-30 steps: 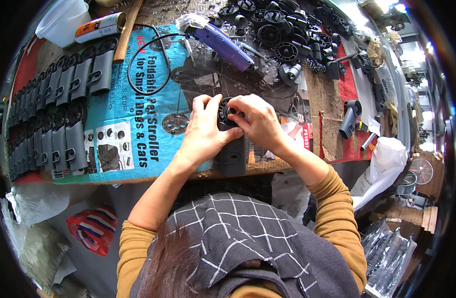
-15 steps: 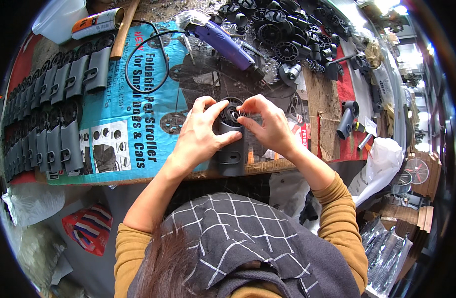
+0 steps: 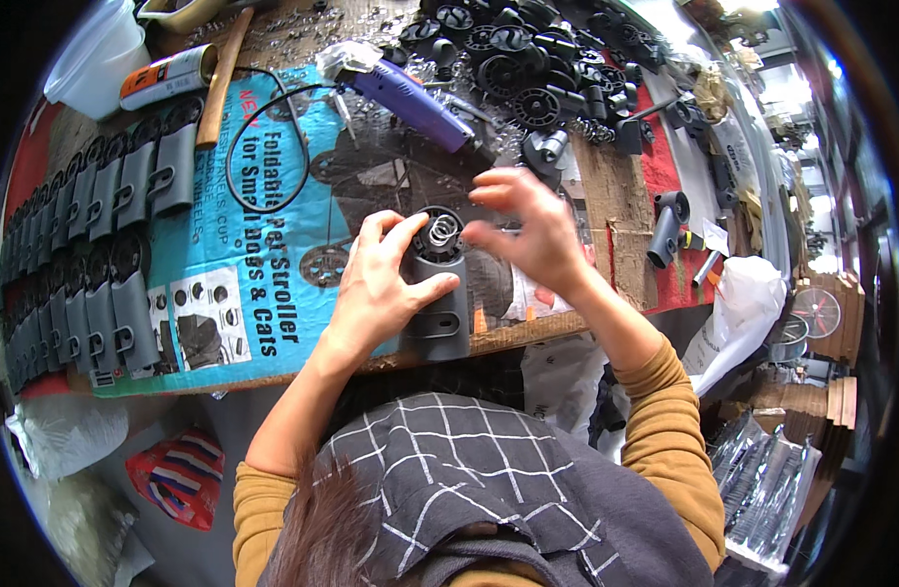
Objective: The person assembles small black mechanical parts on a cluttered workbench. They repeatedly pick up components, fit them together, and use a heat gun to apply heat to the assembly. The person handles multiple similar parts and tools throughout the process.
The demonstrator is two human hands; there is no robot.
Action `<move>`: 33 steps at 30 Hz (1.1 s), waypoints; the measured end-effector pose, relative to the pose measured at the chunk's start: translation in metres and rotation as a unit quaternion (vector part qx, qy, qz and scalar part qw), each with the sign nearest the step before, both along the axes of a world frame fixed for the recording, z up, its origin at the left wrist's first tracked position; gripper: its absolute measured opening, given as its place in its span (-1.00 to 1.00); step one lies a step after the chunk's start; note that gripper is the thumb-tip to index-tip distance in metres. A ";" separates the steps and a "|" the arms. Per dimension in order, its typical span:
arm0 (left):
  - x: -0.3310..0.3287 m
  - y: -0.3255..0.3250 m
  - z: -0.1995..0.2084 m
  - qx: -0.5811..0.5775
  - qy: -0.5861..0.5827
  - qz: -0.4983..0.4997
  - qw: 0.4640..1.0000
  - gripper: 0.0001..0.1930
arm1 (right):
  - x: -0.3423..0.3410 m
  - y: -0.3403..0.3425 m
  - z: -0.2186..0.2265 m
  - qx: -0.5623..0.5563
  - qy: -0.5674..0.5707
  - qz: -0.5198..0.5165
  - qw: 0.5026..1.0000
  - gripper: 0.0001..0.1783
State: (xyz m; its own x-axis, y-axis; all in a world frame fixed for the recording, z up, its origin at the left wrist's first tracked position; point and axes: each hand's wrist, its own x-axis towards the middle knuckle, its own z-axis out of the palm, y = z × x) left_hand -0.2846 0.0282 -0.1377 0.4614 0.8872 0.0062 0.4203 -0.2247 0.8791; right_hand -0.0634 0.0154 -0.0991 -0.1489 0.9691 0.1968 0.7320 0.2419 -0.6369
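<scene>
A dark grey plastic joint piece [image 3: 438, 328] lies on the bench's front edge, its round black end pointing away from me. Inside that round end sits a coiled metal spring [image 3: 442, 230]. My left hand [image 3: 381, 284] grips the piece from its left side, fingers at the round end and thumb across the body. My right hand [image 3: 532, 230] is raised just right of the round end, a little blurred. Its thumb and forefinger are apart, and I see nothing between them.
Rows of similar grey pieces [image 3: 126, 303] stand at the left. Beyond my hands lies a purple corded power tool [image 3: 410, 103], near a wooden-handled tool [image 3: 224, 83] and a spray can [image 3: 168, 78]. Black wheel-like parts [image 3: 537, 108] are heaped at the back. A single grey joint [image 3: 667, 230] lies right.
My right hand has come away from the round end, up and to the right, and its fingers have parted. The spring now shows in the round end. My left hand keeps its grip.
</scene>
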 end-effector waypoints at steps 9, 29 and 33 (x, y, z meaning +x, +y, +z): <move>0.003 -0.002 0.008 0.010 -0.059 0.035 0.998 -0.24 | 0.104 0.046 -0.048 -0.093 0.023 -0.307 0.947 -0.19; -0.013 0.019 0.007 0.068 0.068 -0.057 0.994 0.03 | 0.014 -0.047 -0.010 -0.024 0.017 -0.123 0.992 -0.62; -0.012 0.021 -0.011 0.040 0.113 -0.074 0.990 -0.05 | 0.007 -0.033 0.004 0.047 0.088 -0.051 0.994 -0.59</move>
State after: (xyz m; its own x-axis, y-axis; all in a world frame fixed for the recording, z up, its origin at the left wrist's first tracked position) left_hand -0.2962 0.0493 -0.1490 0.5835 0.8108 -0.0452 0.5624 -0.3633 0.7428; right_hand -0.0568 -0.0179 -0.0952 -0.0062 0.9534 0.3016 0.6352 0.2367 -0.7352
